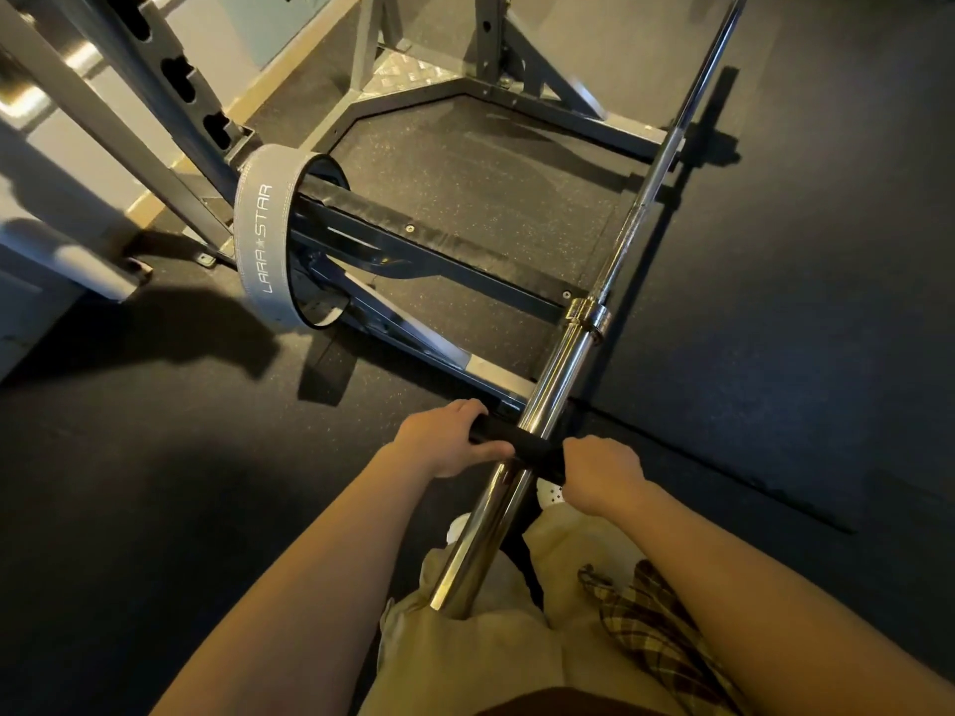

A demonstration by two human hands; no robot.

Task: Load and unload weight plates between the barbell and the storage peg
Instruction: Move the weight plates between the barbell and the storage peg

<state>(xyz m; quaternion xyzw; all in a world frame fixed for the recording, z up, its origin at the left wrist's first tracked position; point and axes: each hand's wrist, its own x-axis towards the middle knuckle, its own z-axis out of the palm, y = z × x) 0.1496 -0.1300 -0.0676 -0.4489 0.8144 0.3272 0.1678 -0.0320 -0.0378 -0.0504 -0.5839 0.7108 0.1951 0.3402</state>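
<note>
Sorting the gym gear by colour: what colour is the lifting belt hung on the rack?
Grey, with white lettering, on the lifting belt; the head view shows it.

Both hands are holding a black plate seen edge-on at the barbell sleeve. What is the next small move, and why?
Probably slide the black plate along the sleeve toward the collar. The left hand and right hand grip its two sides, the sleeve seems to pass through it, and bare chrome lies between plate and collar. Whether it is going on or off cannot be told.
</note>
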